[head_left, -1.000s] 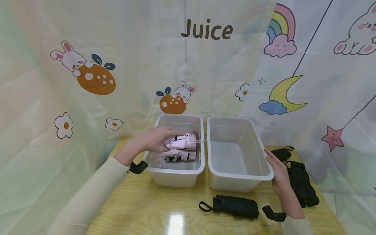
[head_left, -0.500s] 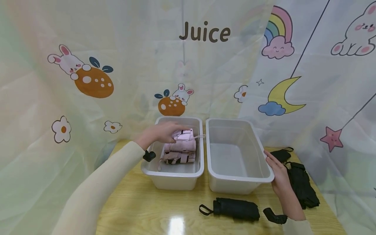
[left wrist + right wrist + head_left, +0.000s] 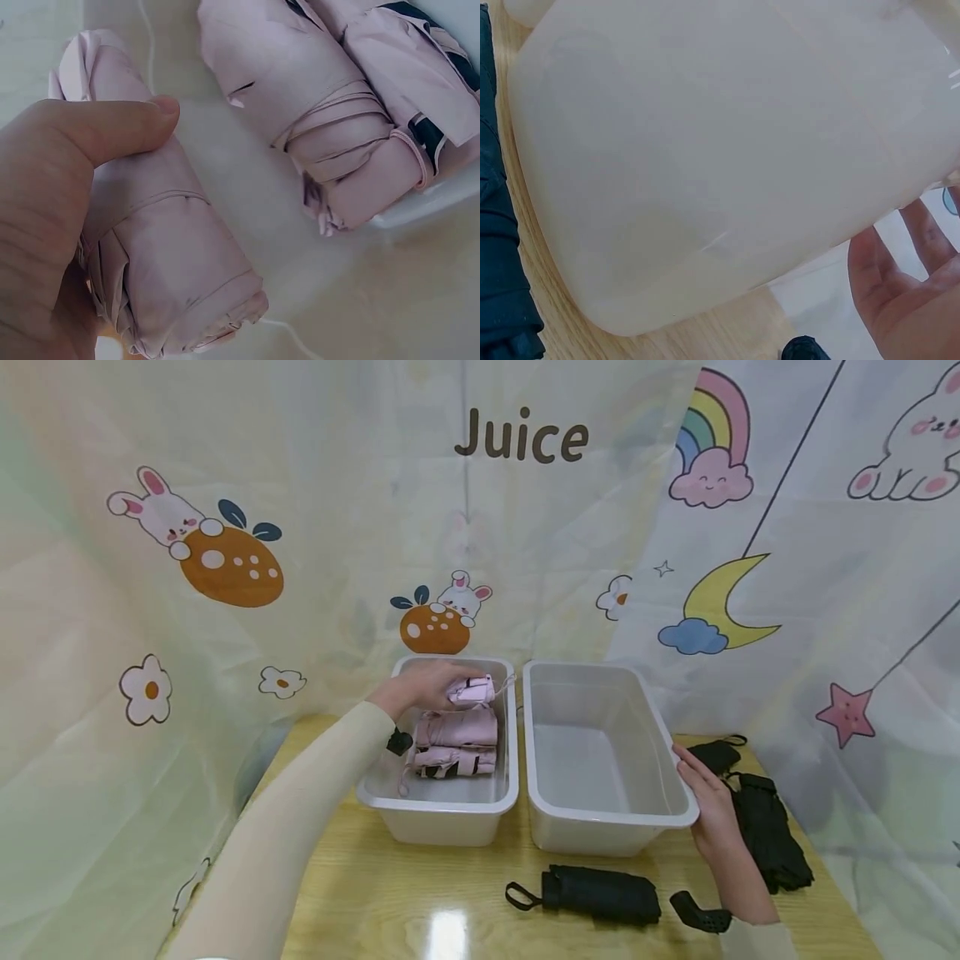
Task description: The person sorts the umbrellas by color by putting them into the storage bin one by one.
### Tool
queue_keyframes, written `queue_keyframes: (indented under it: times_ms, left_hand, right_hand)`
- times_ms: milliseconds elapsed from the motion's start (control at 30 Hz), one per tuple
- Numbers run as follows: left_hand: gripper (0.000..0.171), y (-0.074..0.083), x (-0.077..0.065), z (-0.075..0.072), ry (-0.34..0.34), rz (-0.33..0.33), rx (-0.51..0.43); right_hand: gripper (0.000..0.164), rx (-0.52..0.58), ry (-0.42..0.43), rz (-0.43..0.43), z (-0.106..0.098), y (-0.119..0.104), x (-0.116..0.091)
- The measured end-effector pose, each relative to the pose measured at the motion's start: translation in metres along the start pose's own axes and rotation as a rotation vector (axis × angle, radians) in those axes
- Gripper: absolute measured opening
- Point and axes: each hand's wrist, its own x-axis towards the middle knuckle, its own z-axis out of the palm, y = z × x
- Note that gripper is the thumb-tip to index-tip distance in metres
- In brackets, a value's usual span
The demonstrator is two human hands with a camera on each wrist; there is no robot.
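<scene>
I view wood-grain bench (image 3: 367,893), printed curtain (image 3: 330,468). Left hand (image 3: 423,683) grips pink roll (image 3: 169,232); right hand (image 3: 714,806), fingers straight, touches right bin (image 3: 611,817).

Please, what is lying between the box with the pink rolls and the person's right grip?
The other white box lies there; the right grip is against its outer side. This shows in the head view.

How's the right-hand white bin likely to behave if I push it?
The right-hand white bin will probably feel light, since it looks like plastic with nothing visible inside. It should slide rather than tip, its floor looking broad and flat. The glossy surface may feel slippery.
</scene>
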Motion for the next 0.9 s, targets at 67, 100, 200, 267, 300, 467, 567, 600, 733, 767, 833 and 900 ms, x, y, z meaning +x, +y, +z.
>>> queue_keyframes:
  times_ms: [67,100,200,267,300,467,567,600,733,767,833,900]
  left_hand:
    - [0.069,-0.003,0.003,0.002,0.002,0.014,-0.002]
    - [0.069,-0.005,0.003,0.003,0.001,0.014,0.001]
    - [0.071,-0.011,0.004,0.007,-0.019,-0.023,0.004]
    - [0.073,-0.014,0.003,0.011,-0.042,-0.063,0.011]
    - [0.073,-0.015,0.004,0.013,-0.053,-0.08,0.009]
    - [0.073,-0.019,0.012,0.027,-0.07,-0.065,0.008]
    - [0.071,-0.021,0.018,0.035,-0.054,-0.043,0.021]
    - [0.071,-0.022,0.018,0.037,-0.052,-0.045,0.022]
    - [0.073,-0.026,0.019,0.044,-0.057,-0.074,0.043]
    - [0.075,-0.027,0.019,0.045,-0.049,-0.07,0.042]
    - [0.076,-0.028,0.02,0.045,-0.048,-0.061,0.043]
    - [0.078,-0.028,0.021,0.044,-0.052,-0.055,0.025]
  right_hand:
    - [0.05,-0.007,0.012,0.012,0.002,-0.001,0.001]
    - [0.05,-0.012,0.019,0.022,0.003,-0.002,0.002]
    - [0.052,-0.029,0.018,0.05,0.007,-0.001,0.004]
    - [0.053,-0.037,0.012,0.06,0.009,0.0,0.005]
    - [0.054,-0.035,0.011,0.061,0.009,0.001,0.005]
    - [0.053,0.009,0.038,0.045,0.006,0.001,0.001]
    - [0.052,0.015,0.045,0.04,0.004,0.001,-0.001]
    - [0.052,0.009,0.043,0.04,0.004,0.001,-0.001]
    - [0.054,-0.001,0.024,0.037,0.005,0.002,-0.001]
    - [0.054,0.0,0.018,0.031,0.005,0.002,-0.001]
    - [0.053,0.004,0.011,0.019,0.005,0.002,0.0]
    - [0.053,0.005,0.007,0.018,0.004,0.002,0.001]
